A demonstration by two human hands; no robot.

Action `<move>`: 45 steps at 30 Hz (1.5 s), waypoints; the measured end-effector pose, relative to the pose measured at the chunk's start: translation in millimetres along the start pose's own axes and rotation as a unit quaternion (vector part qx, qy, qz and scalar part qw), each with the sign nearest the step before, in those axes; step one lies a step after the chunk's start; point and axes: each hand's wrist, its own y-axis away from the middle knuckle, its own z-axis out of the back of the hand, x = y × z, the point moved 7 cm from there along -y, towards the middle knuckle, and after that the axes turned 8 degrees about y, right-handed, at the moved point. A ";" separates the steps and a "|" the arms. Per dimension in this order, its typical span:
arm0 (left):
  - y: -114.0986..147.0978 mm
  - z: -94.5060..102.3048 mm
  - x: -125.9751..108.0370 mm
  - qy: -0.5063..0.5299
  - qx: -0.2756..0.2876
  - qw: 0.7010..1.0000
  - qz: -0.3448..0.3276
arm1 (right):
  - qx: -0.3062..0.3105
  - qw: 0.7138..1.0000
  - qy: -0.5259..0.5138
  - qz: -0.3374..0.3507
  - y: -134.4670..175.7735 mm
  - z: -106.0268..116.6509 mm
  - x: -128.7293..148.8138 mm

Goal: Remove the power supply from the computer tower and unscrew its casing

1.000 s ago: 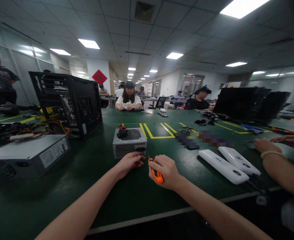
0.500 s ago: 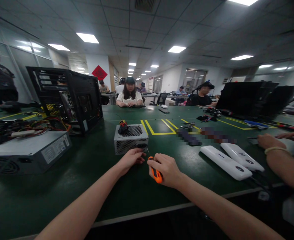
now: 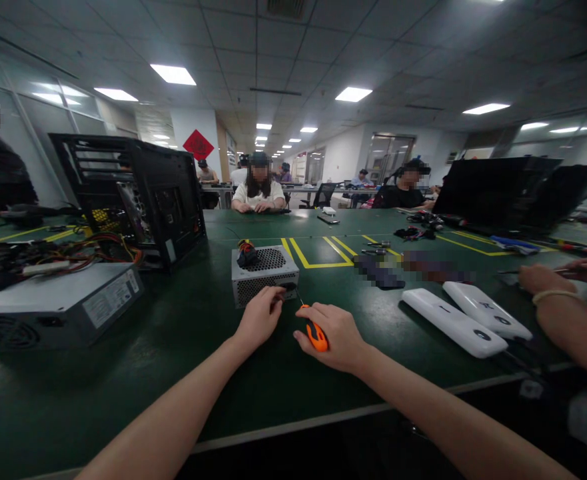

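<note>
A silver computer power supply [image 3: 254,287] with perforated top and front stands on the green table. A bundle of dark connectors with coloured wires [image 3: 246,254] lies on top of it. My left hand [image 3: 260,315] is at its front face, fingers bent close together beside the dark socket at the right corner. What sits between those fingertips is hidden. In my right hand [image 3: 338,333] is an orange and black screwdriver [image 3: 318,337], its thin shaft slanting up toward that corner. Whether the tip touches the casing I cannot tell.
A larger power supply [image 3: 58,293] and a black computer case [image 3: 166,207] with cables stand at left. To the right lie two white devices [image 3: 456,323] and blurred-out items [image 3: 378,272]. Another person's hands [image 3: 546,280] work at far right; a person [image 3: 259,190] sits opposite.
My left hand has moved up against the power supply's front, its fingers more bent. The right thumb has come away from the handle, while the screwdriver has shifted slightly right.
</note>
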 end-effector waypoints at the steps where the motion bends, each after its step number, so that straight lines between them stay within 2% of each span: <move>1: -0.6 4.4 -11.8 -0.086 -0.037 0.993 -0.074 | -0.004 1.000 0.001 -0.004 -0.2 1.0 -0.6; 2: -0.4 5.9 -22.3 -0.161 -0.064 0.976 -0.134 | -0.009 1.000 0.002 -0.005 -0.2 1.6 -1.2; 4: -1.8 2.2 -34.5 -0.270 -0.081 0.939 -0.198 | -0.020 1.000 0.013 0.003 -0.1 1.6 -1.2; 7: -7.6 -4.4 -36.3 -0.346 -0.072 0.913 -0.206 | -0.020 0.998 0.050 0.033 0.4 -0.8 2.3; 12: -10.4 2.7 -28.8 -0.369 -0.090 0.910 -0.168 | 0.011 0.996 0.064 0.062 1.1 -1.2 10.3; 18: -9.8 11.1 -28.6 -0.372 -0.092 0.908 -0.168 | 0.015 0.998 0.053 0.026 5.0 -1.4 6.6; 23: -9.2 16.1 -24.1 -0.380 -0.098 0.906 -0.159 | 0.036 0.989 0.097 0.110 6.0 -5.8 13.0; 26: -7.3 18.8 -20.7 -0.380 -0.097 0.906 -0.158 | 0.039 0.986 0.102 0.127 5.2 -4.0 15.6; 31: -4.5 19.6 -20.0 -0.367 -0.097 0.908 -0.179 | 0.018 0.996 0.056 0.067 3.5 -3.2 11.5; 36: 0.6 20.3 -25.6 -0.342 -0.107 0.913 -0.192 | 0.038 0.985 0.091 0.140 2.9 -10.8 21.1; 39: 6.1 20.3 -31.6 -0.317 -0.120 0.922 -0.186 | 0.029 0.988 0.083 0.125 0.7 -7.4 19.2; 42: 6.3 8.7 -25.5 -0.241 -0.052 0.958 -0.147 | 0.008 0.998 0.035 0.047 -0.1 -3.0 8.7; 44: 3.3 -2.4 -10.7 -0.166 0.015 0.983 -0.081 | -0.001 1.000 0.011 0.015 1.1 -2.9 3.6; 45: 1.5 -6.3 -1.2 -0.130 0.035 0.990 -0.038 | -0.001 1.000 0.012 0.021 1.6 -3.5 4.0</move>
